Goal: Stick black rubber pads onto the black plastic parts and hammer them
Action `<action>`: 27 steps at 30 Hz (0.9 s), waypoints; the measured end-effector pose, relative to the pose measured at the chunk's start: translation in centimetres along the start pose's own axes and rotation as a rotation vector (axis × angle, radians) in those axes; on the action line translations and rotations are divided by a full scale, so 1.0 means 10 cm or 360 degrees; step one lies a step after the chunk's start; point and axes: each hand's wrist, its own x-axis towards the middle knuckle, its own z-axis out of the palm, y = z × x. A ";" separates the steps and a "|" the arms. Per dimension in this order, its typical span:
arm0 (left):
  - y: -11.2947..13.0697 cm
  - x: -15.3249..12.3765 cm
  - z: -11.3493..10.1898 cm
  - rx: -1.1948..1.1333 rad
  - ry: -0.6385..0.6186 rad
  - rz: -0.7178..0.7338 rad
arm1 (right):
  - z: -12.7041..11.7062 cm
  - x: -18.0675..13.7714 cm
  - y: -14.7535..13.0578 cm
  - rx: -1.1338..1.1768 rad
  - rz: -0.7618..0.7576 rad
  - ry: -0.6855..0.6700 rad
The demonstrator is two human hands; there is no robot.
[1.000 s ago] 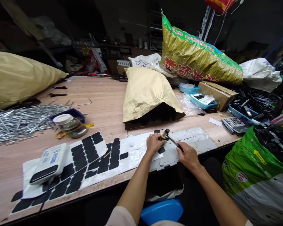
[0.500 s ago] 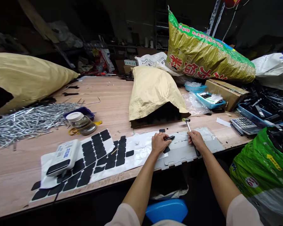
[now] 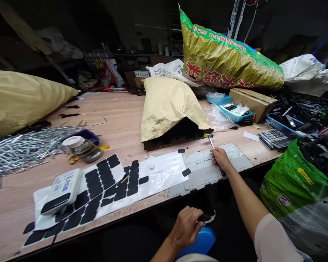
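One smooth blue plastic object [image 3: 205,240] sat nearest, below the edge of the table [image 3: 120,114]. Just above it was the left hand [image 3: 186,226], knuckles up and fingers curled; a small dark piece [image 3: 204,217] showed at its fingertips, too shadowed to tell whether it was gripped. Well apart, over a flat grey board [image 3: 203,171] with a notched front edge, the right hand [image 3: 220,160] was clamped around a hammer [image 3: 212,143], its slim metal shaft pointing away. The step in hand looked like a break between hammer blows; any further blow would call for a piece held steady on the board and the hammer head brought over it. To the left, a glossy white sheet [image 3: 168,165] bore flat black pads [image 3: 133,178] with rounded corners, near a boxy white device [image 3: 62,191]. Beyond were a clear, round jar [image 3: 84,150] with a white lid and a heap of thin, shiny metal rods [image 3: 19,149]. Farther back lay a stiff, creased tan sack [image 3: 172,107], its dark mouth facing the hands, and behind it a wrinkled, shiny green-and-gold bag [image 3: 226,54].
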 end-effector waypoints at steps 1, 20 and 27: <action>-0.03 -0.08 0.07 0.0026 -0.0161 -0.0164 | 0.00 0.00 0.00 -0.0004 -0.0003 0.0006; -0.22 1.38 -0.36 0.0352 0.0595 -0.0339 | 0.03 -0.01 0.03 -0.0133 -0.0066 0.0013; -1.48 2.22 -0.97 0.0635 0.0760 -0.1626 | 0.06 -0.04 -0.04 -0.0173 0.0000 0.0049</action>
